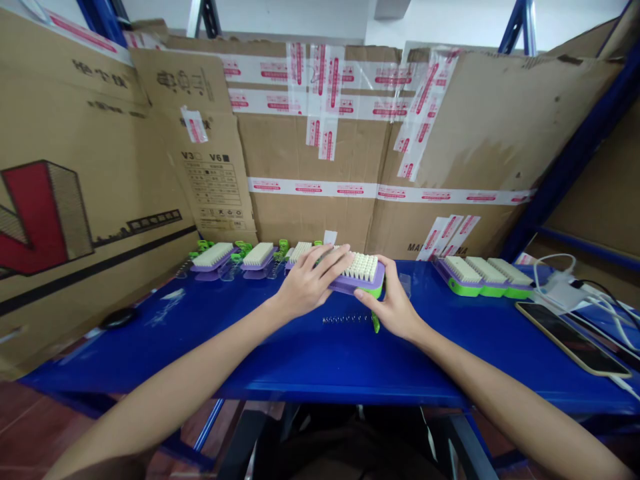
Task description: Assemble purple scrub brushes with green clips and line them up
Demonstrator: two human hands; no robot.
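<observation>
Above the blue table, a scrub brush (pixel 364 268) with cream bristles and a purple and green body is raised between both hands. My right hand (pixel 397 303) is closed round its right end, thumb along the near side. My left hand (pixel 310 283) grips the left end, its fingers laid across the bristles and covering that part. Under the brush a thin coil spring (pixel 345 319) lies on the table. A small green clip (pixel 376 323) is just below my right hand; I cannot tell whether it is attached to anything.
Similar brushes with green clips (pixel 213 255) line the back left. At the right stand three green-based brushes (pixel 485 272). A phone (pixel 570 339) and white cables (pixel 607 303) occupy the right end. Cardboard walls (pixel 310 153) enclose the table (pixel 320 367); a black round object (pixel 119 318) lies left.
</observation>
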